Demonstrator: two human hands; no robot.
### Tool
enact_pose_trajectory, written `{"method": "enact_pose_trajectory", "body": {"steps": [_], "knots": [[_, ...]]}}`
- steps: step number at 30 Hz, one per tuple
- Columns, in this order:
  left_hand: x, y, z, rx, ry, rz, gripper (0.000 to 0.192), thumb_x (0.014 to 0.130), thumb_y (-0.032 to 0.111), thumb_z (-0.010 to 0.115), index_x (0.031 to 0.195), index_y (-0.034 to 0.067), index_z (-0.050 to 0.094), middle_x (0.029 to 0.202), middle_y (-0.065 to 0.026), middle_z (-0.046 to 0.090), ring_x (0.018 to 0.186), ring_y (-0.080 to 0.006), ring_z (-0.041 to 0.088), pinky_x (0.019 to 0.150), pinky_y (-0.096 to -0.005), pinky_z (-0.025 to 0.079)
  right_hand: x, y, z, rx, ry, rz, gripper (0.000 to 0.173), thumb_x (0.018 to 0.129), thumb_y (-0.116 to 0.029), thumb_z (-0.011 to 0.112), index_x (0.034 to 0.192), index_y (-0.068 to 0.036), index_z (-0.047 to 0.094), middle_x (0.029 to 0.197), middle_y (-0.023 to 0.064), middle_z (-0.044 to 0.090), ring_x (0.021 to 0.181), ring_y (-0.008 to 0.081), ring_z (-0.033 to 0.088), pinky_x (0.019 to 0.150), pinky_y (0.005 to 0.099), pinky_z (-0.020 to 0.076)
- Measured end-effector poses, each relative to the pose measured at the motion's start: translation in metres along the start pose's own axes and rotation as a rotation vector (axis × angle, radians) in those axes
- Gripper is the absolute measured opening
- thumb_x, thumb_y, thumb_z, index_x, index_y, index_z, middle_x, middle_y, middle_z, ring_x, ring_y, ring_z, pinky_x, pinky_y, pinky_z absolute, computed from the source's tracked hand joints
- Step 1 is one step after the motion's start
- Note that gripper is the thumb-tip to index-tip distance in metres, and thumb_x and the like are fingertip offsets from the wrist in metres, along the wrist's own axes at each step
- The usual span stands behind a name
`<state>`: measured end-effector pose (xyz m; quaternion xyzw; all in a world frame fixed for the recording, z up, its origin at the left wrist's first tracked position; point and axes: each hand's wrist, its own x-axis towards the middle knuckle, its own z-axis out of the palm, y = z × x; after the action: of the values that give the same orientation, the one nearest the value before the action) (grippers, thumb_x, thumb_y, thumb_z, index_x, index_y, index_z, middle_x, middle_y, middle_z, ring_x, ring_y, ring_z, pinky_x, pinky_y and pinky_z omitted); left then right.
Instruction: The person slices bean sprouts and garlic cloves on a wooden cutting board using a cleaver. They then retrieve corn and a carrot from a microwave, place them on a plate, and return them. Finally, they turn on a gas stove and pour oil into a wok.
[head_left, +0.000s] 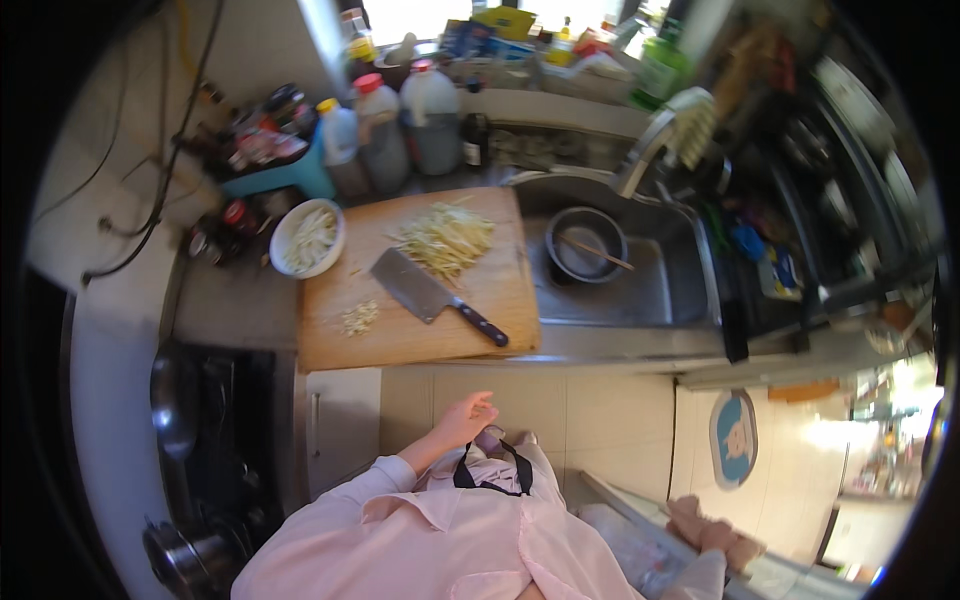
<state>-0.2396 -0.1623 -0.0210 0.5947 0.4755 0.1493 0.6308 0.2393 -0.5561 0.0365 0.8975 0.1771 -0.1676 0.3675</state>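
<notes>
My left hand hangs in front of my body, below the counter edge, holding nothing, its fingers loosely bent and apart. Off to the lower right, my right hand grips a brownish-pink cloth beside a pale edge. Before me lies a wooden cutting board. A cleaver rests flat on it, dark handle towards the front right. Beyond the blade is a heap of pale yellow-green shredded vegetable. Chopped pale bits, possibly garlic, lie at the board's left front. A white bowl holds pale sliced pieces.
Right of the board, a steel sink holds a dark round pot with a stick across it. A faucet arches above. Large red-capped jugs stand behind. A stove is at left, a floor mat at right.
</notes>
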Motion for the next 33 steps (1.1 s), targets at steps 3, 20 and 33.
{"method": "enact_pose_trajectory", "body": {"steps": [3,20,33], "knots": [[-0.002,0.004,-0.015,0.048,0.099,-0.024,0.052,0.088,0.028,0.064,0.128,-0.002,0.047,0.113,-0.0186,0.061,0.094,-0.0245,0.065,0.079,-0.0335,0.053,0.019,0.005,0.045,-0.191,-0.050,-0.081,0.028,0.085,-0.029,0.053,0.098,-0.013,0.072,0.107,0.0140,0.067,0.102,0.0274,0.064,0.085,0.0420,0.0514],[-0.099,-0.094,-0.024,-0.107,0.967,-0.369,0.038,0.083,0.029,0.066,0.109,0.001,0.062,0.094,-0.0128,0.069,0.086,-0.0205,0.067,0.080,-0.0310,0.052,-0.113,-0.347,-0.326,-0.028,0.144,-1.665,0.035,0.076,-0.033,0.073,0.099,-0.008,0.064,0.088,0.0113,0.068,0.084,0.0287,0.065,0.070,0.0403,0.0506],[-0.326,-0.288,0.119,-0.774,1.112,-1.142,0.033,0.082,0.028,0.054,0.065,0.000,0.063,0.059,-0.0135,0.061,0.049,-0.0263,0.059,0.050,-0.0405,0.047,-0.469,-0.518,-0.203,-0.117,-0.111,-2.501,0.025,0.083,-0.024,0.064,0.094,-0.002,0.061,0.090,0.0197,0.063,0.078,0.0392,0.061,0.071,0.0457,0.0497]]}}
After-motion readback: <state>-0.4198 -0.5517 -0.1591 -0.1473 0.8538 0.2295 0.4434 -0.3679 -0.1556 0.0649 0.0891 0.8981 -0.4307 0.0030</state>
